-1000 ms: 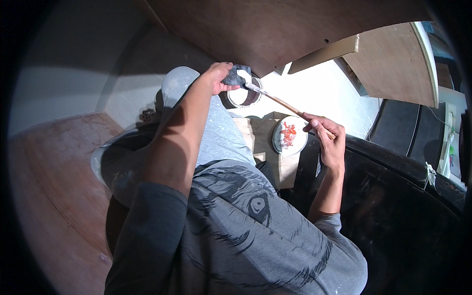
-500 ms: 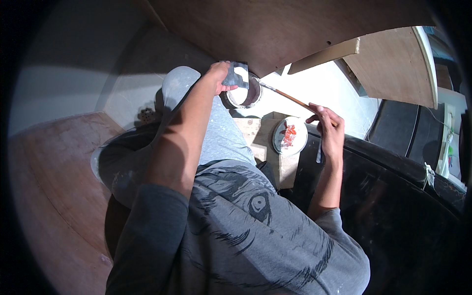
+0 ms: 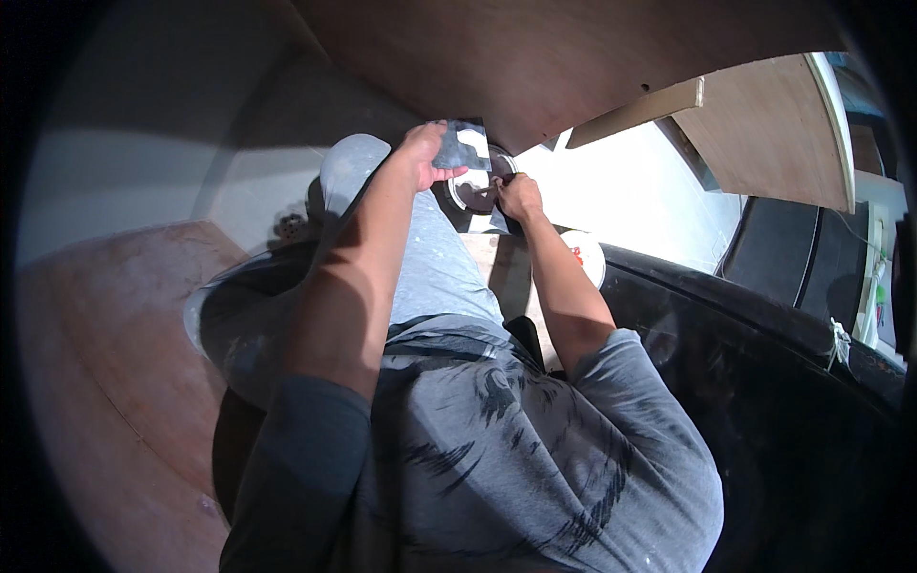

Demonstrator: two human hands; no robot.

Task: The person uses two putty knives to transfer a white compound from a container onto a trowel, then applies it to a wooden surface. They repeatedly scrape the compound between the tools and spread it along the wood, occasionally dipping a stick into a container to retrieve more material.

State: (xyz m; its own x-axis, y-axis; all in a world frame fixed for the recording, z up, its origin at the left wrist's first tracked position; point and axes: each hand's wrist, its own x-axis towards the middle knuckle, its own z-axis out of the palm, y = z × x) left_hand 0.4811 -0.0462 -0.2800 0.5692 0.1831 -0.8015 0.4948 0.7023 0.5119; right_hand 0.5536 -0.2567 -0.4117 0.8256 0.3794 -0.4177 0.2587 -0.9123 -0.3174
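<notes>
My left hand [image 3: 425, 158] grips a flat grey plate [image 3: 449, 145] by its left edge, a white patch of paste-like stuff on it. Just under the plate stands an open round can [image 3: 457, 199], its inside dark with whitish smears. My right hand [image 3: 521, 197] is closed at the can's right rim around a wooden stick [image 3: 486, 189], which reaches into the can. A flat, pale blade [image 3: 499, 222] sticks out below that hand; whether it belongs to a separate tool is hidden. The plate covers part of the can's mouth.
Behind my right forearm, a round white lid [image 3: 590, 256] with red smears is partly hidden. A curved brown panel [image 3: 535, 57] hangs above the can. To the right runs a black, glossy surface [image 3: 745, 353]; wooden boards [image 3: 769, 129] stand beyond. My knee [image 3: 355, 158] is beside the left forearm.
My right hand has moved left and away from me, from beside the lid to the can, bringing the stick into it. My left hand and plate have hardly moved.
</notes>
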